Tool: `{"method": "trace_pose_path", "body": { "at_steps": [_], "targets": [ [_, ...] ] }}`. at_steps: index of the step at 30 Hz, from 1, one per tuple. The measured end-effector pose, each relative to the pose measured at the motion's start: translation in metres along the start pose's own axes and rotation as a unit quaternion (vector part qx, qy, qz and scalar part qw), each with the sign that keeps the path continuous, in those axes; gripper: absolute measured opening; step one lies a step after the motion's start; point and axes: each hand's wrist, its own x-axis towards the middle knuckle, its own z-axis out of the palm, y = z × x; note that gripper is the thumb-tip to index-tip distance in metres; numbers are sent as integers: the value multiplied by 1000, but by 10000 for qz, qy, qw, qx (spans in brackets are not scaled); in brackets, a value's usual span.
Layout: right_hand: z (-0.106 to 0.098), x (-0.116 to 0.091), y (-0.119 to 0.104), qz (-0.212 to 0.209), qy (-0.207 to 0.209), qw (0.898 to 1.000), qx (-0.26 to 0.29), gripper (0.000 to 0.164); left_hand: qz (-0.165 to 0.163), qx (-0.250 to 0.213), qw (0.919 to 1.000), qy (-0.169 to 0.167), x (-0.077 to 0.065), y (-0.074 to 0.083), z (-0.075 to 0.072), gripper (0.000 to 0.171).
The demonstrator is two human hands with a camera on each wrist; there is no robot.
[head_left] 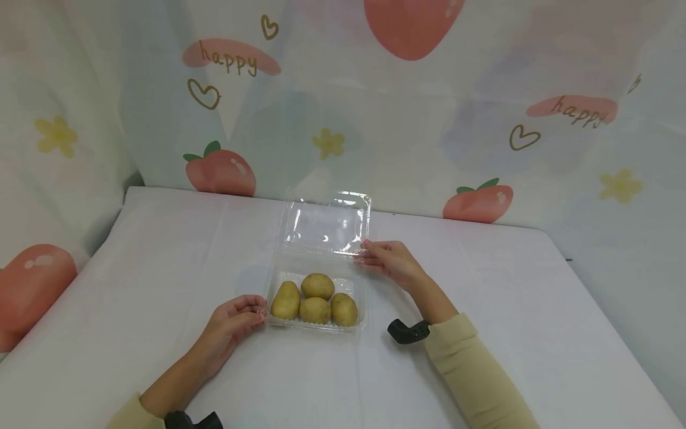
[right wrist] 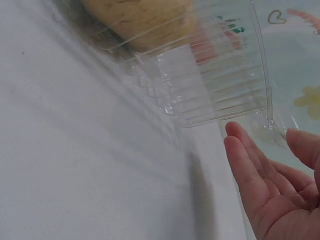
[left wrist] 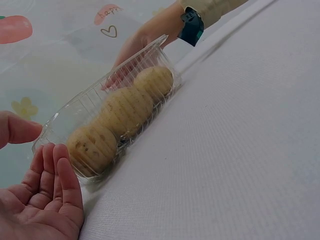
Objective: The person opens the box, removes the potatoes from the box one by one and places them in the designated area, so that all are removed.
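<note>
A clear plastic clamshell container [head_left: 313, 327] lies with its lid [head_left: 328, 223] raised at the back. Several potatoes [head_left: 316, 310] sit in its base. My left hand [head_left: 236, 325] is at the base's left side, pinching the rim between thumb and fingers; the left wrist view shows the thumb [left wrist: 22, 131] above the rim and the fingers below. At the lid's near right corner, my right hand [head_left: 391, 262] pinches the lid edge. Its thumb [right wrist: 302, 147] meets the clear edge in the right wrist view, with the other fingers beneath.
A white cloth covers the table [head_left: 177, 256]. Behind it hangs a printed backdrop [head_left: 386, 131] with fruit, hearts and flowers, and the lid stands close to it. Each wrist wears a black device, such as the right wrist device [head_left: 408, 332].
</note>
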Motion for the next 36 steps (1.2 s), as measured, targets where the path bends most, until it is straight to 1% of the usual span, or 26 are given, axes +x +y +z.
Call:
{"method": "trace_pose_path", "body": {
  "at_steps": [5, 9, 11, 16, 18, 22, 25, 26, 28, 31, 33, 35, 36],
  "targets": [
    [-2, -7, 2, -105, -16, 9991, -417, 43, 22, 6, 10000, -37, -1, 1, 1, 24],
    [-4, -15, 2, -150, 102, 9966, -807, 44, 33, 10, 10000, -8, -1, 0, 2, 23],
    [-5, -20, 1, -173, 204, 9954, -917, 44, 50, 2, 10000, -39, 0, -1, 2, 22],
    [-8, -33, -2, -410, 382, 9894, -1338, 46, 142, -30, 9998, -150, -1, -1, 1, 20],
    [-9, -39, -4, -482, 369, 9857, -1573, 48, 152, -36, 9998, -135, -1, -1, 1, 20],
    [-8, -48, -7, -554, 389, 9815, -1791, 47, 140, -38, 9999, -90, -1, -1, 1, 21],
    [-5, -54, -7, -774, 513, 9759, -1977, 44, 128, -30, 9999, -94, -1, -1, 1, 22],
    [-3, -55, -7, -901, 557, 9705, -2164, 44, 128, -25, 9999, -93, -1, -1, 1, 22],
    [1, -59, -8, -1168, 612, 9565, -2604, 43, 121, -24, 9999, -109, -1, -1, 1, 23],
    [8, -63, -9, -1586, 637, 9303, -3245, 43, 114, -20, 9999, -124, -2, -1, 1, 24],
    [12, -67, -10, -1840, 571, 9156, -3528, 44, 109, -10, 9998, -143, -2, 0, 1, 25],
    [16, -69, -12, -2087, 438, 9035, -3718, 45, 104, 2, 9998, -150, -1, 0, 1, 25],
    [18, -71, -12, -2227, 339, 8958, -3832, 45, 98, 5, 9998, -156, -1, 0, 1, 24]
  ]
}}
